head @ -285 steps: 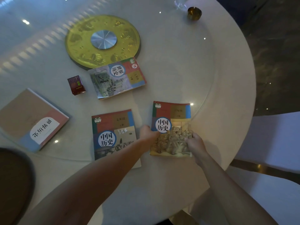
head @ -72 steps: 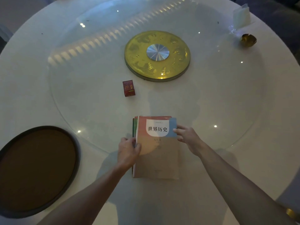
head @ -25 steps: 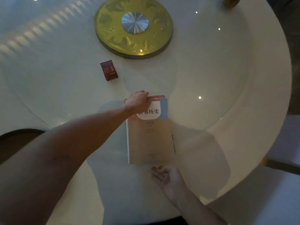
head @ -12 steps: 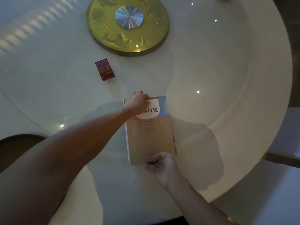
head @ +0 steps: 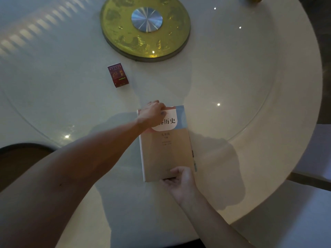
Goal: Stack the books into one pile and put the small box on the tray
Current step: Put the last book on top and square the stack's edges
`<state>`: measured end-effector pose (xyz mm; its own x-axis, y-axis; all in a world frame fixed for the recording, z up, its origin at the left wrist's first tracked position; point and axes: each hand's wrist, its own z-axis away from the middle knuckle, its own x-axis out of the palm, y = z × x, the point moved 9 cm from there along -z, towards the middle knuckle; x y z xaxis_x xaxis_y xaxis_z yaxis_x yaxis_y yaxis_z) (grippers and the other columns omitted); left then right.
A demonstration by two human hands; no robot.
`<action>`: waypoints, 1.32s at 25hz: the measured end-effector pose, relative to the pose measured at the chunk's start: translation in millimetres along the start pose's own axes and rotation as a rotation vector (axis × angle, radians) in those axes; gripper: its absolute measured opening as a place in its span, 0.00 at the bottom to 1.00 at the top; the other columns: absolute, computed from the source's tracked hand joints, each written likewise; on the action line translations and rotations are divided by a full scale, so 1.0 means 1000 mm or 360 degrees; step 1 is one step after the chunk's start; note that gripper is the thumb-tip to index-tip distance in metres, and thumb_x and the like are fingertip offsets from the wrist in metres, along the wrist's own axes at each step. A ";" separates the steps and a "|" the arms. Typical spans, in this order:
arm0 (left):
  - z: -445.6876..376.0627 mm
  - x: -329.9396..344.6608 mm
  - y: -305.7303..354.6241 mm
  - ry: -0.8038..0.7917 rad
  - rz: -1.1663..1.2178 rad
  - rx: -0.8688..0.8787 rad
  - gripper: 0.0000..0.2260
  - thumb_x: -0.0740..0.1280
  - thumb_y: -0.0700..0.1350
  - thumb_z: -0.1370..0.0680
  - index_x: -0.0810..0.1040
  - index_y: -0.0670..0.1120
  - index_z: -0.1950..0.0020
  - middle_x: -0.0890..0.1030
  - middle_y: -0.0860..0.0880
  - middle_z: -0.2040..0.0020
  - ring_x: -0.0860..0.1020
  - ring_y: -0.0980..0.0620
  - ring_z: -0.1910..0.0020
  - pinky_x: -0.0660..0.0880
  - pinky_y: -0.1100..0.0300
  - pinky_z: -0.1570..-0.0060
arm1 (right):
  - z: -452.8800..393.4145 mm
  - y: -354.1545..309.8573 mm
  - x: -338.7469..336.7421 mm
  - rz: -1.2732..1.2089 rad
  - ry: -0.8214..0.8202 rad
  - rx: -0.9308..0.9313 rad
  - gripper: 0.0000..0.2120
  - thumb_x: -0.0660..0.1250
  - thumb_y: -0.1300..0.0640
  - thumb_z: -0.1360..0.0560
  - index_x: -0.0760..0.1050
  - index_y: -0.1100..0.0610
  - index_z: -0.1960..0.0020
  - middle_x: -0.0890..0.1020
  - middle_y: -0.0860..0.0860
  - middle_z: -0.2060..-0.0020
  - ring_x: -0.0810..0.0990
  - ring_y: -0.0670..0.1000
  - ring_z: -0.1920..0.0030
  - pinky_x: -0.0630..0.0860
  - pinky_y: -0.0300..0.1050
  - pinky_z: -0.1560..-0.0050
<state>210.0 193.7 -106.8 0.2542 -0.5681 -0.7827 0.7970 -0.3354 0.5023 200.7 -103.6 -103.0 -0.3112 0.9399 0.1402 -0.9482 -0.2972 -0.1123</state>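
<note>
Already the pile of books [head: 165, 144] lies squared near the middle of the surface [head: 250, 104], a tan cover on top and only slivers of lower covers peeping out at its 3 o'clock edge. The left hand [head: 152, 113] presses flat on the far corner, fingers closed down over the edge, while the right hand [head: 180, 183] pinches the near edge, seemingly to tap the pile flush. At 11 o'clock, well apart, sits the small box [head: 118, 77], untouched; the tray [head: 26, 147] waits at 9 o'clock, mostly behind the forearm.
</note>
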 end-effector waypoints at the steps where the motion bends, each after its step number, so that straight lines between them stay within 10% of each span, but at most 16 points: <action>1: 0.001 0.001 0.002 -0.0015 -0.0020 0.0013 0.14 0.61 0.47 0.21 0.78 0.51 0.37 0.75 0.49 0.47 0.74 0.47 0.43 0.68 0.54 0.59 | -0.001 -0.001 -0.001 0.0030 -0.0002 0.0007 0.07 0.58 0.69 0.27 0.70 0.60 0.62 0.76 0.59 0.56 0.75 0.61 0.57 0.78 0.57 0.47; 6: 0.023 -0.016 0.007 0.0175 0.0040 0.0113 0.22 0.64 0.47 0.21 0.70 0.46 0.27 0.76 0.45 0.33 0.74 0.43 0.35 0.69 0.48 0.38 | -0.006 -0.023 -0.028 0.0680 0.0427 -0.0223 0.04 0.64 0.66 0.29 0.77 0.62 0.57 0.76 0.58 0.61 0.73 0.57 0.65 0.70 0.47 0.65; 10: 0.084 -0.036 -0.048 0.0664 0.0591 -0.0624 0.25 0.68 0.49 0.24 0.71 0.40 0.30 0.75 0.40 0.35 0.72 0.41 0.35 0.69 0.47 0.34 | 0.008 -0.099 -0.038 0.1179 0.1037 -0.0848 0.18 0.67 0.59 0.27 0.79 0.68 0.41 0.80 0.67 0.42 0.81 0.66 0.43 0.74 0.51 0.50; 16: 0.157 0.033 -0.073 0.0110 0.0933 -0.1048 0.12 0.68 0.48 0.26 0.81 0.40 0.61 0.76 0.48 0.70 0.73 0.49 0.71 0.65 0.59 0.72 | -0.016 -0.146 0.035 0.2206 0.0635 -0.1180 0.13 0.62 0.52 0.22 0.78 0.62 0.51 0.81 0.60 0.51 0.80 0.61 0.50 0.74 0.51 0.50; 27: 0.144 0.030 -0.077 0.0210 0.0934 -0.1100 0.10 0.69 0.45 0.26 0.82 0.41 0.64 0.77 0.50 0.74 0.74 0.52 0.74 0.68 0.61 0.73 | -0.031 -0.176 0.053 0.2060 0.0523 -0.1134 0.13 0.71 0.50 0.25 0.84 0.60 0.55 0.88 0.58 0.52 0.85 0.61 0.48 0.81 0.52 0.46; 33: 0.111 0.012 -0.075 0.0243 0.0842 -0.0989 0.09 0.68 0.44 0.25 0.83 0.42 0.62 0.81 0.47 0.69 0.77 0.50 0.70 0.68 0.62 0.73 | -0.036 -0.196 0.081 0.2193 0.0504 -0.1186 0.21 0.69 0.52 0.24 0.67 0.56 0.72 0.74 0.53 0.69 0.74 0.57 0.62 0.67 0.47 0.59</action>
<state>92.3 128.7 -112.8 0.7165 -0.4108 -0.5638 0.6972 0.4492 0.5587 363.8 36.7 -105.5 -0.7490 0.0588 -0.6599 0.3042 -0.8543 -0.4214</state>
